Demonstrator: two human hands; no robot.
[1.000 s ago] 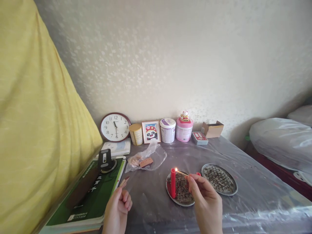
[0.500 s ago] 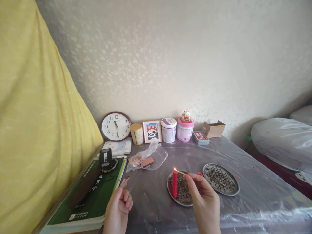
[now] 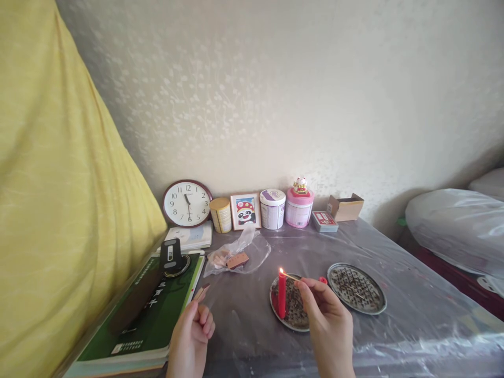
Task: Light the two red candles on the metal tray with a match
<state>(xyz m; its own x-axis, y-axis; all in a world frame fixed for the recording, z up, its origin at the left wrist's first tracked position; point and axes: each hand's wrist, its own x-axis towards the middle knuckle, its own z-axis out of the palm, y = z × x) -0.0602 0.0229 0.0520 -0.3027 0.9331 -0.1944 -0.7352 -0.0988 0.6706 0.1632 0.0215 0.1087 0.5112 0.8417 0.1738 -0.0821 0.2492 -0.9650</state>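
My right hand [image 3: 328, 325] pinches a thin matchstick [image 3: 290, 276] whose far end touches the flame at the top of a red candle [image 3: 282, 294]. The candle stands upright on a round metal plate [image 3: 275, 312] with a dark patterned face. My left hand [image 3: 191, 338] is closed on a small matchbox [image 3: 201, 292], held up over the edge of a green book [image 3: 157, 310]. A second round metal plate [image 3: 356, 289] lies just right of the first, with a small red thing between them behind my right fingers.
A clear bag [image 3: 240, 254] with brownish pieces lies behind the candle. Along the wall stand a clock [image 3: 188, 203], tins, a framed picture [image 3: 245, 211], a pink jar [image 3: 299, 208], a card box and a cardboard box [image 3: 345, 207]. Yellow cloth [image 3: 59, 220] fills the left; plastic-covered bedding [image 3: 457, 226] lies right.
The flame at the candle's top stays lit. My right hand with the matchstick has drifted slightly left and up; the left hand has barely moved.
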